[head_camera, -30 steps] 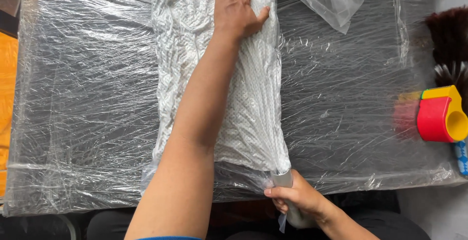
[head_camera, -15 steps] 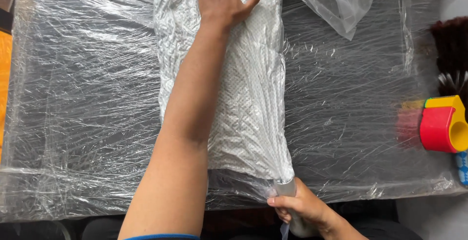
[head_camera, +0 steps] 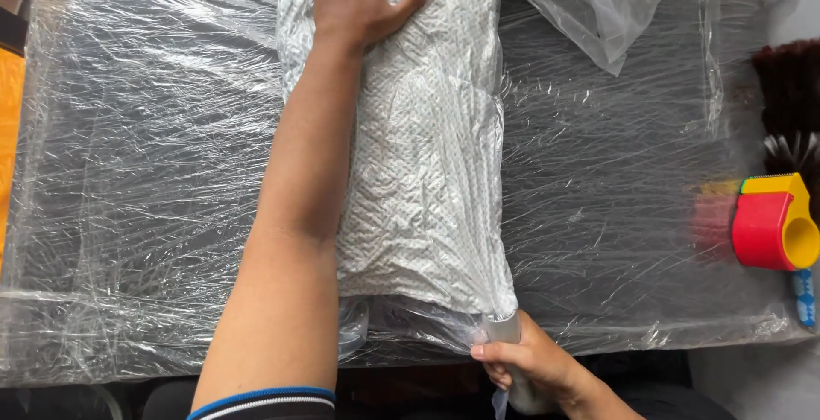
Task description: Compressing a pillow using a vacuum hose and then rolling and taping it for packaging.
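A white patterned cloth bundle sealed in a clear plastic bag (head_camera: 427,172) lies lengthwise across the middle of a table covered in plastic film (head_camera: 154,172). My left hand (head_camera: 354,2) presses flat on the bundle's far end, fingers spread. At the near edge my right hand (head_camera: 521,364) grips a grey tube (head_camera: 504,330) that meets the gathered mouth of the bag. The bag's film is drawn tight and wrinkled toward that tube.
A red and yellow tape dispenser (head_camera: 773,224) sits at the right edge, with a dark bristled brush (head_camera: 790,100) behind it. A loose clear plastic bag (head_camera: 598,2) lies at the far right. An orange surface (head_camera: 8,130) shows at the left edge.
My left hand has slid leftward across the far end of the bundle. My right hand stays on the tube at the near edge.
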